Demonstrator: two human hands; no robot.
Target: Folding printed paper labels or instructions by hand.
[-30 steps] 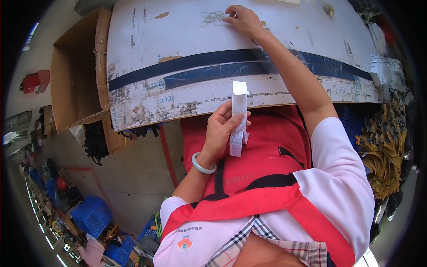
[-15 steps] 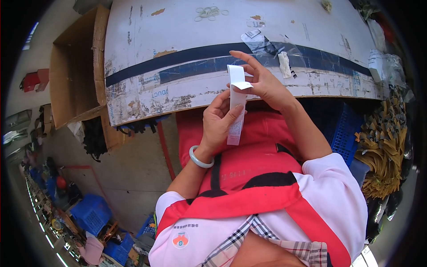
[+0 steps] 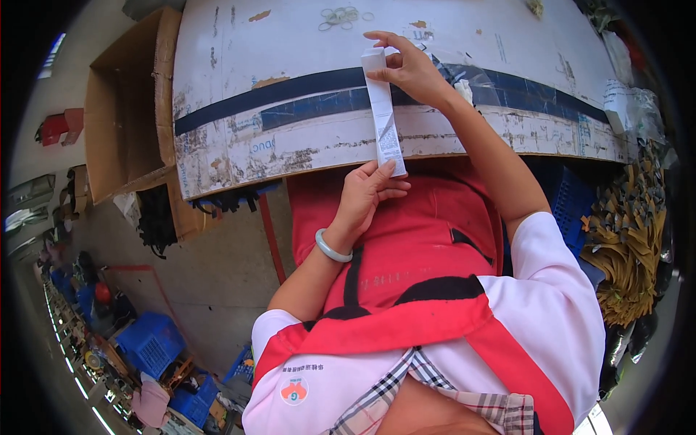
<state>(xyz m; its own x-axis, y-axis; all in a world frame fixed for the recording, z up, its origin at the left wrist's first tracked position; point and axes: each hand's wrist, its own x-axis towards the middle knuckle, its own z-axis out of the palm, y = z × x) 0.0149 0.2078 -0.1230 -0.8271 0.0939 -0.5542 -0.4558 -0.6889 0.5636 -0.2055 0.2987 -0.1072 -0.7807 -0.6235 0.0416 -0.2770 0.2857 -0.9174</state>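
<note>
A long, narrow strip of white labels with fine print near its lower end stretches between my two hands, over the table's front edge. My left hand pinches its lower end between thumb and fingers. At the far end my right hand has its thumb on the strip, and its index finger is raised above the folded top. Part of that grip is hidden behind the strip. Just right of the strip, clear plastic bags and a small crumpled white piece lie on the table.
The worn white table carries a dark blue band along its front. Several pale rubber rings lie farther back. An open cardboard box stands at the left. A blue crate and stacked brown pieces are on the right.
My right hand has moved away over the table, drawing the folded strip out straight. My left hand has shifted to the strip's lower end. The strip now lies farther forward.
</note>
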